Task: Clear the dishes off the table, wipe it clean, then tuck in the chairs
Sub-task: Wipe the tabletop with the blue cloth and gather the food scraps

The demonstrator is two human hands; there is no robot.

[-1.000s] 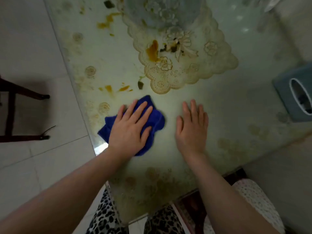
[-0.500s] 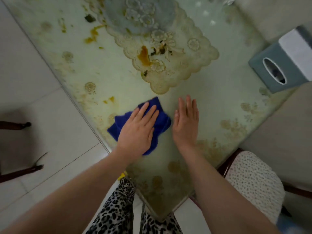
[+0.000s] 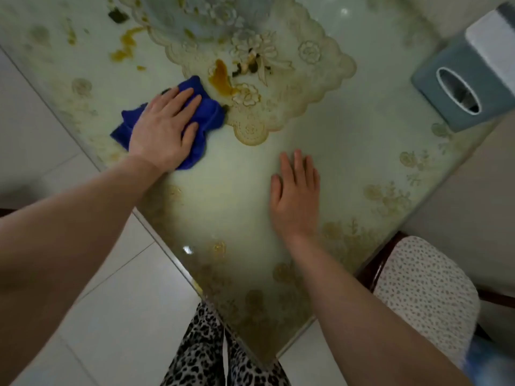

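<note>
Wiping is underway: no dishes show on the table [image 3: 348, 140], but orange spills [image 3: 221, 76] remain and the chair [image 3: 423, 288] sits untucked. The left hand [image 3: 164, 126], fingers flat on the cloth [image 3: 206, 112], has pushed it up to the mat [image 3: 278, 87]; the right hand [image 3: 295, 196] rests open-palmed.

Glossy glass table [image 3: 237, 196] (stained), plush blue cloth [image 3: 207, 112], embossed plastic mat [image 3: 315, 87]

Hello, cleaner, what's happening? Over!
Left hand flat on blue cloth. Right hand flat on table. Orange spill beside cloth.
</note>
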